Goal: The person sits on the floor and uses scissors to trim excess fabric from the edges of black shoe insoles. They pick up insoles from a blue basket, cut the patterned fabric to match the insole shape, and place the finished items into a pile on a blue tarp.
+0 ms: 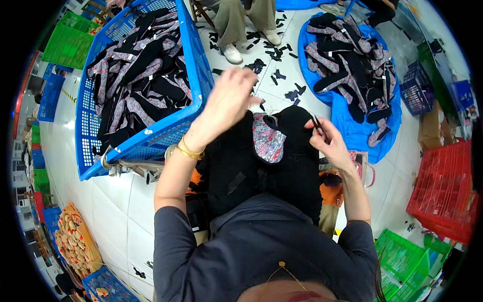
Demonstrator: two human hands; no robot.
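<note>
On my lap lies a fabric slipper (269,141), grey with a red and white pattern, its black opening facing away from me. My left hand (230,95) is raised beyond it, to the left, blurred by motion, its thumb apart from the fingers. A small black scrap (262,104) shows just below that thumb. My right hand (329,143) is closed around small dark thread snips (316,123), their narrow blades pointing up and away beside my right knee. Neither hand touches the slipper.
A big blue crate (193,60) at left is heaped with similar slippers (146,65). More slippers (352,65) pile on a blue sheet (347,133) at right. Black scraps (276,53) litter the floor near another person's legs (231,25). Red crates (443,186) stand at right.
</note>
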